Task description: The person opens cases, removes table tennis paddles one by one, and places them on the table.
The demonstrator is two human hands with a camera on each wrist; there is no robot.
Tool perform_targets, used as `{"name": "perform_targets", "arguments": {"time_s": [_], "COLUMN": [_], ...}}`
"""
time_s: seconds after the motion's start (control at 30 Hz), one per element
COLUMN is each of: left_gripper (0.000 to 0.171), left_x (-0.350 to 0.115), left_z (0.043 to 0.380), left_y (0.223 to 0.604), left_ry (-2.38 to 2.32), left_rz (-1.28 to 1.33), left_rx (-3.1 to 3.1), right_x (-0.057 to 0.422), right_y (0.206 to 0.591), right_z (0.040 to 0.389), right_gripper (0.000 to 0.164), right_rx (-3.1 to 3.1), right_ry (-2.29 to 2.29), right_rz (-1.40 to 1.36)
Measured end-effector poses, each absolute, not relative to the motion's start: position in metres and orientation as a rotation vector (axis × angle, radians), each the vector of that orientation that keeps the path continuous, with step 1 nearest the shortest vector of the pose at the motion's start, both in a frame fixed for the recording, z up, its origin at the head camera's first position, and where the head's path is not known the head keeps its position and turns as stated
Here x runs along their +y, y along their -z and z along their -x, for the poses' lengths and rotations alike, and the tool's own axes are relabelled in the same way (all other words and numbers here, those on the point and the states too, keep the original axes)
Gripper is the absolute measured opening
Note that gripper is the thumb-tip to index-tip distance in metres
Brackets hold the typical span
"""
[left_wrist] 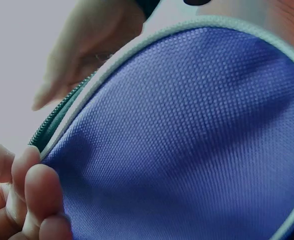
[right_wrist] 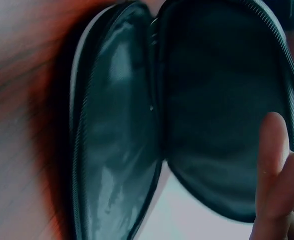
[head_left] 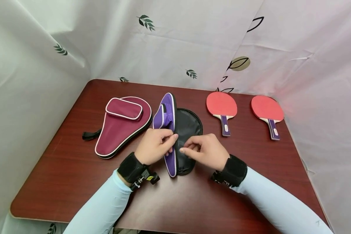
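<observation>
A purple table tennis paddle case (head_left: pixel 171 162) with white piping stands unzipped. Its purple half is raised, and the black half (head_left: pixel 190 126) lies flat on the table. My left hand (head_left: pixel 155 145) pinches the raised half's edge between thumb and fingers, seen closely in the left wrist view by the purple cloth (left_wrist: pixel 187 120). Over the black half hovers my right hand (head_left: pixel 206 149), fingers loosely bent and nothing visible in them. The right wrist view looks into the case's dark lining (right_wrist: pixel 212 100), with fingertips (right_wrist: pixel 273 145) in front of it.
Left of the purple case lies a maroon paddle case (head_left: pixel 120 133) with a black strap (head_left: pixel 91 135). Two red paddles, one nearer (head_left: pixel 221 104) and one farther right (head_left: pixel 267 107), lie on the brown table (head_left: pixel 61 182). Patterned white curtains (head_left: pixel 169 48) enclose its back and sides.
</observation>
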State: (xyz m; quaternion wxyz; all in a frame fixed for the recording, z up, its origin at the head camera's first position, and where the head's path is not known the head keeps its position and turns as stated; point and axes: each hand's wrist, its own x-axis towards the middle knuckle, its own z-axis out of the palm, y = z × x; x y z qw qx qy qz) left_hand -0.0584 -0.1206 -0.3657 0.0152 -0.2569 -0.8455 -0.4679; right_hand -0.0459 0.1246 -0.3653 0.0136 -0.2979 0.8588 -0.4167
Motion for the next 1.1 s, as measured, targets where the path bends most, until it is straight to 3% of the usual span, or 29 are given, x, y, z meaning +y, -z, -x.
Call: {"name": "perform_targets", "arguments": {"time_s": [0.53,0.9,1.1], "left_gripper": [0.041,0.038,0.036], "left_x": [-0.071,-0.038,-0.025], "left_z": [0.088,0.109,0.105], "left_y": [0.384,0.439,0.429], "left_ry": [1.168,0.996,0.821], "left_rz": [0.974,1.016,0.995], "left_rx": [-2.739,-2.803,-2.96], "right_x": [0.132,0.154,0.16], "right_y": [0.384,0.406,0.419], "right_z": [0.045,0.052,0.055], "right_gripper": [0.018,0.029,0.033], "right_rx": [2.769,2.66,2.608], "right_ry": [1.186,1.055,1.018], "right_rz": [0.791,0.633,0.577]}}
